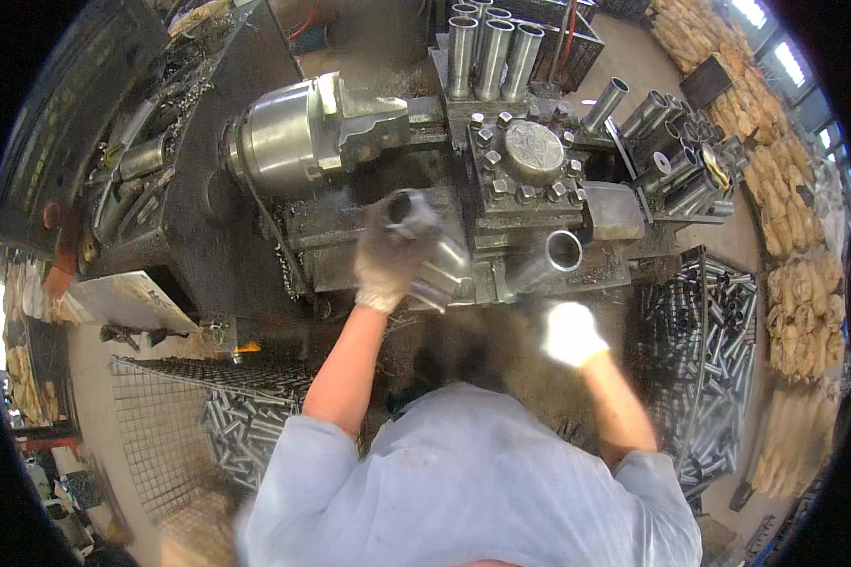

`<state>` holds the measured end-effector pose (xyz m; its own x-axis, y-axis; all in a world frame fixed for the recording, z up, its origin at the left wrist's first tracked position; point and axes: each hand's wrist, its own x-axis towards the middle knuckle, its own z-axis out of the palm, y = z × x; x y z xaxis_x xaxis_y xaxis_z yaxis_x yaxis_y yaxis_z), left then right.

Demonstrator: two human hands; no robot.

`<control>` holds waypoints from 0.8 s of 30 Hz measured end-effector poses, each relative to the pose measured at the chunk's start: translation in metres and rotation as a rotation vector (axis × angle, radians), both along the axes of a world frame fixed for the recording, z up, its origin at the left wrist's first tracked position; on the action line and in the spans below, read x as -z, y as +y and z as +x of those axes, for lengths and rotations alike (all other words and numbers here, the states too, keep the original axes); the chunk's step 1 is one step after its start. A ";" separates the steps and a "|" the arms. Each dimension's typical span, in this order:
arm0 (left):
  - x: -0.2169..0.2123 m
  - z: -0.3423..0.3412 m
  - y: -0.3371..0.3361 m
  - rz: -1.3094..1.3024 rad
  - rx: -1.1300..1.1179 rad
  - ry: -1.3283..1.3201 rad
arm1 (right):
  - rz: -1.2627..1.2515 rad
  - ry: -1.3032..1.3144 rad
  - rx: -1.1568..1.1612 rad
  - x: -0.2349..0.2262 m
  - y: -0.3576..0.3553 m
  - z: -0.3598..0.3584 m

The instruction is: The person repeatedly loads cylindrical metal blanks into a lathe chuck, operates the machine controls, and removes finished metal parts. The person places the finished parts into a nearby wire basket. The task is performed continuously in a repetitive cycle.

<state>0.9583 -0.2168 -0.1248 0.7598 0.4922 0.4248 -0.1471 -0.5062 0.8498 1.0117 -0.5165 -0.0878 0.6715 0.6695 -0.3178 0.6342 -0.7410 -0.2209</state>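
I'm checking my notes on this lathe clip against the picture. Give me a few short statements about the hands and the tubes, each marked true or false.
1. The left hand grips a short metal tube. True.
2. The right hand holds a wrench. False: it holds nothing that shows and hangs below the tube in the tool post.
3. Both hands are bare. False: both wear gloves.
4. Metal tubes stand upright in a rack behind the tool post. True.
5. The wire bin at the right holds rags. False: it holds cut metal tubes.
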 end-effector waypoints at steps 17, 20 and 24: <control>0.023 -0.068 0.032 -1.512 0.189 -0.312 | 0.335 0.597 0.024 -0.039 0.175 0.015; -0.010 -0.052 0.010 -1.315 0.265 -0.267 | 0.183 0.776 0.291 -0.060 0.195 0.003; -0.031 -0.048 0.019 -1.132 0.384 -0.407 | 0.497 0.867 0.165 -0.119 0.166 0.021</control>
